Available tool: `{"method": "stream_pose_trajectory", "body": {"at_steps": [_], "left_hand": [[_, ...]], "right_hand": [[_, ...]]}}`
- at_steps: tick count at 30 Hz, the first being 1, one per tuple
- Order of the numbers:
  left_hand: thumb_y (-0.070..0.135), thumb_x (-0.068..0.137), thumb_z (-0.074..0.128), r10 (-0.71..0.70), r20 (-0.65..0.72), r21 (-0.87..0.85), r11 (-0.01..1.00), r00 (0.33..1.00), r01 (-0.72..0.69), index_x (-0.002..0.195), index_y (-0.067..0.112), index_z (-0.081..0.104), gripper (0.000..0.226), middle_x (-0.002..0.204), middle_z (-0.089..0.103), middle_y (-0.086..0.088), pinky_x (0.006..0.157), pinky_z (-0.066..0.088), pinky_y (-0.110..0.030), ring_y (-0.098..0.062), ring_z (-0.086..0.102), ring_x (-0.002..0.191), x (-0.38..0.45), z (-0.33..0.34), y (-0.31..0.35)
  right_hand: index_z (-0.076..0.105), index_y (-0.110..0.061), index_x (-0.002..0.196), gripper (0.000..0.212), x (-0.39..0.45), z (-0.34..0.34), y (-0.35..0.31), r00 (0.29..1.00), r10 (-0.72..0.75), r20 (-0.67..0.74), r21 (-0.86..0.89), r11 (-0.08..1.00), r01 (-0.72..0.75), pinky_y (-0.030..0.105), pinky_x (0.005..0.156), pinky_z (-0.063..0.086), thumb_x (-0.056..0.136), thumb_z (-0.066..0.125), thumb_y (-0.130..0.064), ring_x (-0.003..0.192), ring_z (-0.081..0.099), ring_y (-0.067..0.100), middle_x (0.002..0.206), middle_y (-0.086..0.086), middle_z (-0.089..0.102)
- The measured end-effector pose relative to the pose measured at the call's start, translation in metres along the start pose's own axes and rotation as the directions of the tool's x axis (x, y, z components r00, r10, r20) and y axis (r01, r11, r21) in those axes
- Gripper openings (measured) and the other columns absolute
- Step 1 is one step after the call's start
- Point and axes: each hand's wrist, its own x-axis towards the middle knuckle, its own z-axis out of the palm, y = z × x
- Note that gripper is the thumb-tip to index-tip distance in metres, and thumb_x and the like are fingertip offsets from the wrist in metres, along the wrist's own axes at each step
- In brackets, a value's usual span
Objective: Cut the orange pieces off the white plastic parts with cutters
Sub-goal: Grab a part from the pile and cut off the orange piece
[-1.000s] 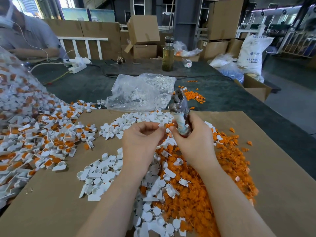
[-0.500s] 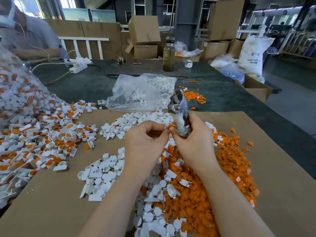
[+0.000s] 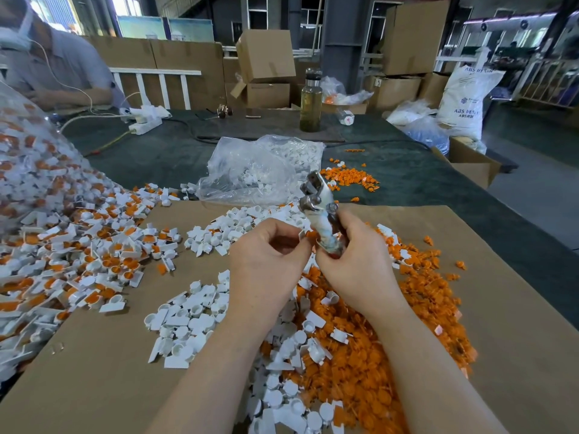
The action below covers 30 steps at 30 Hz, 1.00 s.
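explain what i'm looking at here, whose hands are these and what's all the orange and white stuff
This is one view, from a camera worn on a person's head, looking down at their own bare hands; there is no robot. The right hand grips metal cutters, tip pointing up and away. The left hand pinches a small white plastic part with an orange bit on it, beside the cutters. On the cardboard sheet lie heaps: uncut white and orange parts at left, plain white parts in the middle, orange offcuts at right. Behind sit a clear plastic bag and a bottle.
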Motion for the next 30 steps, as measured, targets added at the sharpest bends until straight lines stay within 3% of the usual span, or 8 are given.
{"method": "stream_pose_trajectory", "body": {"at_steps": [4, 6, 8, 12, 15, 19, 25, 30], "left_hand": [[0.024, 0.083, 0.078, -0.046, -0.007, -0.01, 0.999, 0.999, 0.046, 0.073, 0.029, 0.068, 0.016, 0.068, 0.07, 0.013, 0.057, 0.052, -0.016, -0.004, 0.066, 0.063, 0.002, 0.001, -0.003], [0.019, 0.085, 0.077, -0.104, -0.008, -0.111, 0.988, 0.995, 0.103, 0.074, 0.026, 0.068, 0.015, 0.069, 0.072, 0.005, 0.064, 0.058, -0.024, -0.012, 0.07, 0.067, 0.003, -0.001, -0.002], [0.014, 0.086, 0.075, -0.147, 0.0, -0.232, 0.962, 0.989, 0.143, 0.077, 0.02, 0.068, 0.012, 0.067, 0.073, 0.005, 0.062, 0.057, -0.018, -0.01, 0.072, 0.066, 0.005, -0.003, -0.001], [0.006, 0.088, 0.07, -0.164, 0.031, -0.422, 0.892, 0.986, 0.162, 0.081, 0.012, 0.067, 0.01, 0.063, 0.07, 0.007, 0.062, 0.053, -0.014, -0.008, 0.069, 0.063, 0.007, -0.005, 0.001], [0.003, 0.089, 0.067, -0.144, 0.027, -0.47, 0.871, 0.989, 0.14, 0.084, 0.008, 0.066, 0.007, 0.064, 0.07, 0.006, 0.062, 0.053, -0.014, -0.007, 0.068, 0.062, 0.008, -0.006, -0.001], [0.004, 0.089, 0.067, -0.114, 0.018, -0.474, 0.874, 0.993, 0.109, 0.085, 0.006, 0.066, 0.005, 0.063, 0.069, 0.008, 0.061, 0.052, -0.013, -0.004, 0.066, 0.06, 0.008, -0.006, -0.002], [0.007, 0.086, 0.073, -0.137, 0.011, -0.355, 0.926, 0.991, 0.132, 0.079, 0.014, 0.068, 0.011, 0.064, 0.071, 0.006, 0.061, 0.055, -0.016, -0.007, 0.069, 0.062, 0.007, -0.006, 0.0], [0.012, 0.084, 0.076, -0.118, 0.021, -0.18, 0.976, 0.993, 0.119, 0.076, 0.02, 0.067, 0.015, 0.07, 0.072, 0.0, 0.07, 0.061, -0.031, -0.013, 0.071, 0.068, 0.002, 0.0, 0.001]], "right_hand": [[0.052, -0.033, 0.092, 0.028, 0.001, -0.005, -0.001, 0.996, 0.028, 0.081, 0.056, 0.998, -0.032, 0.007, 0.06, 0.039, 0.081, 0.068, -0.013, 0.072, 0.056, -0.006, 0.073, -0.02, 0.056], [0.054, -0.033, 0.093, 0.027, 0.003, -0.01, 0.001, 0.987, 0.06, 0.15, 0.081, 0.994, -0.073, 0.007, 0.061, 0.039, 0.083, 0.068, -0.012, 0.074, 0.056, -0.005, 0.077, -0.021, 0.058], [0.054, -0.033, 0.089, 0.025, 0.004, -0.015, 0.004, 0.97, 0.086, 0.227, 0.103, 0.988, -0.112, 0.01, 0.06, 0.04, 0.083, 0.068, -0.013, 0.07, 0.056, -0.002, 0.075, -0.022, 0.059], [0.061, -0.021, 0.098, 0.019, 0.003, -0.021, 0.008, 0.915, 0.147, 0.376, 0.11, 0.973, -0.202, 0.043, 0.069, 0.053, 0.082, 0.07, -0.024, 0.075, 0.062, 0.018, 0.083, -0.004, 0.063], [0.061, -0.024, 0.095, 0.023, 0.003, -0.021, 0.007, 0.886, 0.132, 0.444, 0.1, 0.976, -0.196, 0.031, 0.065, 0.048, 0.078, 0.069, -0.036, 0.07, 0.057, 0.008, 0.08, -0.009, 0.06], [0.059, -0.03, 0.09, 0.014, 0.002, -0.021, 0.009, 0.861, 0.115, 0.496, 0.123, 0.972, -0.201, 0.012, 0.056, 0.041, 0.082, 0.069, -0.029, 0.064, 0.056, -0.001, 0.074, -0.022, 0.06], [0.064, -0.021, 0.092, 0.011, 0.002, -0.013, 0.007, 0.943, 0.146, 0.298, 0.152, 0.968, -0.198, 0.028, 0.058, 0.045, 0.086, 0.071, -0.028, 0.059, 0.053, 0.003, 0.071, -0.009, 0.061], [0.063, -0.021, 0.092, 0.009, 0.003, -0.005, 0.001, 0.989, 0.117, 0.089, 0.207, 0.969, -0.133, 0.01, 0.056, 0.042, 0.088, 0.071, -0.022, 0.063, 0.057, -0.006, 0.068, -0.022, 0.062]]}}
